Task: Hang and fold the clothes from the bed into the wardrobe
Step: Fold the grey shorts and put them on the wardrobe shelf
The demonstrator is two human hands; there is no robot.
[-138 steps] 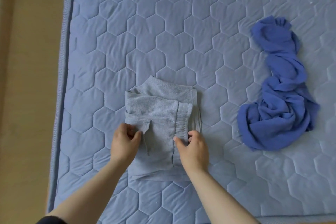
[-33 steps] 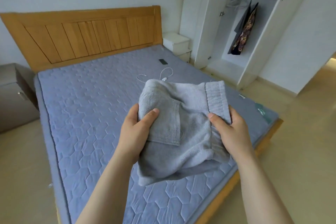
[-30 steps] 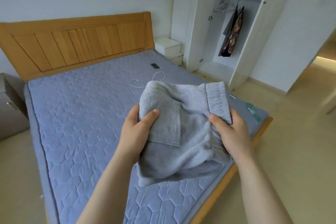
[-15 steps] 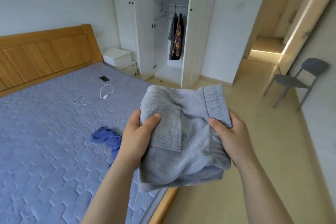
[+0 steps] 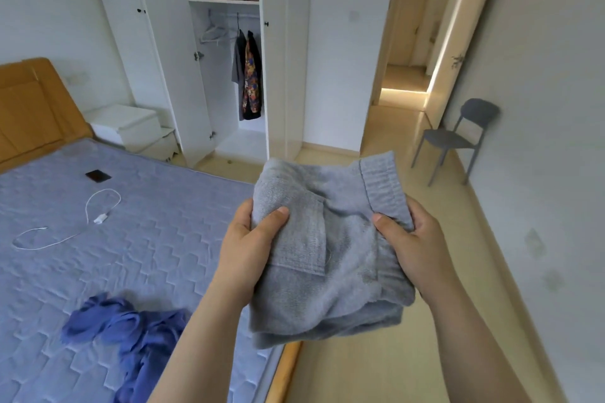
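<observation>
Both hands, left hand point(image 5: 244, 250) and right hand point(image 5: 414, 247), grip the folded grey garment point(image 5: 327, 249) at its sides, carried above the bed's point(image 5: 183, 206) near corner. Next, likely, comes crossing to the far open wardrobe point(image 5: 229, 52) and shelving it flat.

white walls point(image 5: 543, 75), pale floor point(image 5: 370, 370), grey chair point(image 5: 447, 138)

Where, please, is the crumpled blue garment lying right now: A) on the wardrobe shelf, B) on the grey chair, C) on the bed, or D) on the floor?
C: the blue garment lies crumpled on the bed, while the left hand and right hand hold the folded grey garment.
</observation>
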